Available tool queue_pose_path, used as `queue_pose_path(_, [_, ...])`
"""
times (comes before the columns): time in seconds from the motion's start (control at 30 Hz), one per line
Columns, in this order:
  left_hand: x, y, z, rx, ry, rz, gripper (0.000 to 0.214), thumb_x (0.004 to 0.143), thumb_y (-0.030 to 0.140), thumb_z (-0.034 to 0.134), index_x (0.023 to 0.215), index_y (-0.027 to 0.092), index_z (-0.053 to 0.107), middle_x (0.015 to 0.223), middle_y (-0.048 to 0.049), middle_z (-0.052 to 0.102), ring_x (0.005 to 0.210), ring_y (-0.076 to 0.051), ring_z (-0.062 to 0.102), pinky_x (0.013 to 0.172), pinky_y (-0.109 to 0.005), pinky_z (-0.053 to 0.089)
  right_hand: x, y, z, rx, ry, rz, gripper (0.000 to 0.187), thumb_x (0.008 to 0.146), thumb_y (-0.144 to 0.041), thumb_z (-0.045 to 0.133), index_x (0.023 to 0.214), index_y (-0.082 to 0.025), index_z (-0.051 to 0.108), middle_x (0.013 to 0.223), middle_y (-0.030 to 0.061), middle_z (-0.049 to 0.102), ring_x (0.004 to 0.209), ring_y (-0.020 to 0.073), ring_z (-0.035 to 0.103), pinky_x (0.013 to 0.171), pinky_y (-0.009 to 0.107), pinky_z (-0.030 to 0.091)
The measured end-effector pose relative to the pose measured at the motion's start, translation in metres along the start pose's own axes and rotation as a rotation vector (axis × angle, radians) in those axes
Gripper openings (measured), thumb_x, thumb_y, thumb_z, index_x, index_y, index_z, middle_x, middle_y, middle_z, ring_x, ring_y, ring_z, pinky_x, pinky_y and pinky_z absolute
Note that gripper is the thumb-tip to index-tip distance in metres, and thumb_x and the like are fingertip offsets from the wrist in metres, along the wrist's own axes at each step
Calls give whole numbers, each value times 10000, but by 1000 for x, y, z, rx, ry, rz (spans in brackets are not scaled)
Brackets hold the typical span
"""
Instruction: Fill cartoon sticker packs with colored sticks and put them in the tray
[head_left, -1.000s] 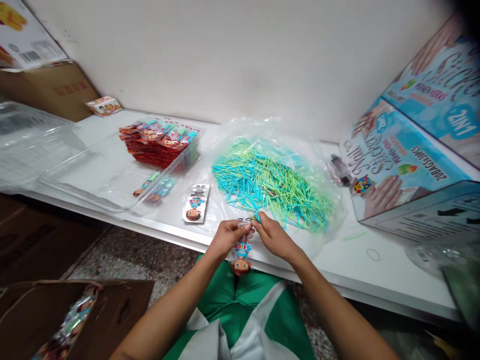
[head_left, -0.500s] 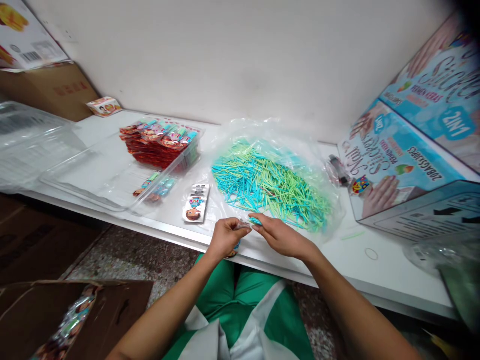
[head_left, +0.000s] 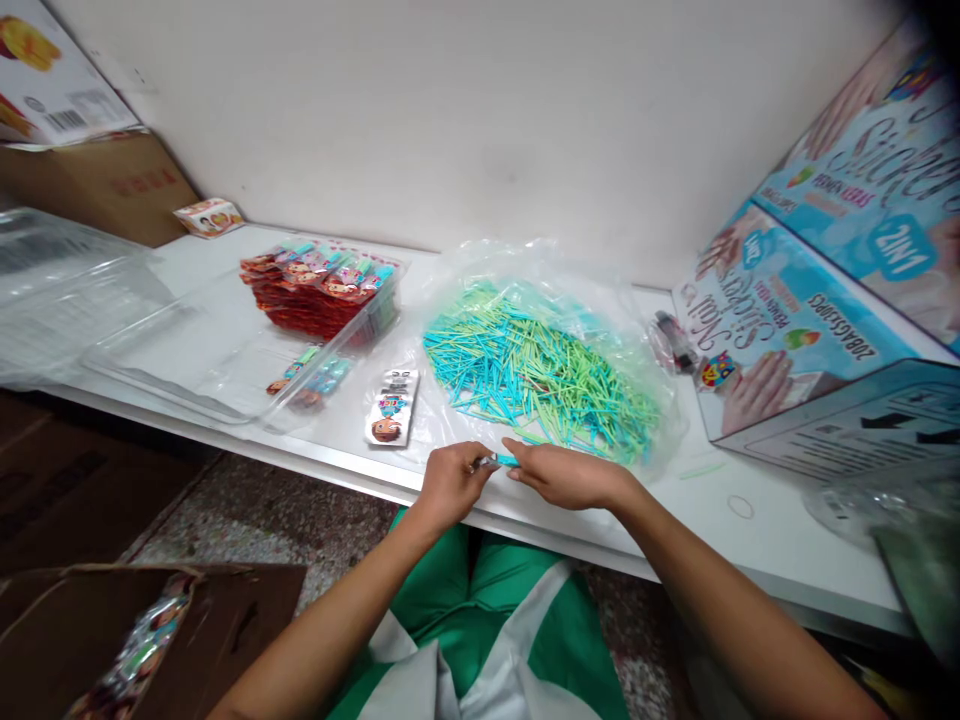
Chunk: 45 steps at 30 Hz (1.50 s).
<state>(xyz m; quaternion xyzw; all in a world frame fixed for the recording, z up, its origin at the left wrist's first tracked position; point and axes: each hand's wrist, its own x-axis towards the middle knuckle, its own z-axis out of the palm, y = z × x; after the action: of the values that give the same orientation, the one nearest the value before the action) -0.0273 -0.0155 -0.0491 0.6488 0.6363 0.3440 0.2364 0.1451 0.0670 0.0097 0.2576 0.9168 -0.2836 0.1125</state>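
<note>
My left hand is closed on a small clear plastic packet just above the table's front edge. Facing it, my right hand pinches a few turquoise sticks, whose ends meet the packet's edge. Whether they are inside it is too small to tell. Right behind my hands, a heap of thin blue and green sticks lies on a clear plastic bag. A flat printed packet with a cartoon face rests left of my left hand.
A clear tray at left holds a stack of red-edged packets. Blue printed boxes stand at right. A rubber band lies near the front right. Below left is an open carton with shiny packets.
The turquoise sticks have been brought against the packet in my left hand. My right hand has lowered slightly and its fingers have straightened. The printed piece under my left hand no longer shows.
</note>
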Motion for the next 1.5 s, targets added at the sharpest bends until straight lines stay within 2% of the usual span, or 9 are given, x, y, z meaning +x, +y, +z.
queue_pose_path(0.23, [0,12,4,343,-144,150,189,875,258,416,914,170,579,812,-61,642,771,-196,592,635,-267,371,7,-2,8,-48,-14,48,668,884,-247,390,1439,-43,79,1165,234,581,1018,294,578,759,354,446])
queue_pose_path(0.37, [-2,20,5,360,-273,222,200,891,239,353,899,141,527,826,-98,612,767,-220,576,633,-290,372,10,0,4,-42,25,5,676,833,-194,469,1427,-66,175,1267,236,496,1104,294,524,832,365,426])
queue_pose_path(0.47, [-5,20,4,162,-314,190,172,885,236,359,876,148,506,800,-87,596,744,-205,566,636,-284,370,7,6,-5,-6,-10,-84,670,765,-236,587,1376,-124,335,1263,191,512,1095,289,528,838,342,419])
queue_pose_path(0.57, [-6,16,2,-217,-339,15,227,898,322,356,811,161,492,700,-37,565,621,-146,528,573,-243,366,4,11,-11,101,29,-141,584,777,-387,593,1303,-180,446,1158,127,597,1012,253,570,789,302,421])
queue_pose_path(0.63, [-6,16,4,-485,-394,-105,282,887,403,373,812,157,490,663,-15,549,541,-111,487,521,-219,363,6,10,-9,154,126,-110,396,866,-439,449,1150,-188,563,972,91,660,872,212,601,718,281,414])
queue_pose_path(0.77, [-5,18,11,-791,-489,-270,323,824,469,480,851,148,477,644,0,545,474,-84,460,462,-198,353,19,4,6,234,350,-44,363,917,-431,334,873,-189,601,727,35,621,669,156,555,619,258,369])
queue_pose_path(0.9, [-5,20,16,-1000,-374,-361,309,803,447,531,868,149,479,664,1,559,468,-69,461,459,-185,340,24,5,14,607,543,62,393,892,-497,345,926,-185,581,756,23,602,620,127,537,560,242,381])
queue_pose_path(1.07, [-4,18,15,-1067,-272,-418,292,805,424,542,869,140,520,662,-6,566,466,-60,451,454,-179,317,13,15,27,978,500,83,316,802,-454,531,883,-164,626,735,16,591,538,86,495,449,201,348])
queue_pose_path(1.5, [-6,24,17,-1069,-282,-411,318,803,438,542,890,133,545,700,-32,611,466,-64,455,448,-182,315,8,9,33,913,602,167,213,781,-349,530,788,-158,623,554,-18,548,499,99,497,453,207,362])
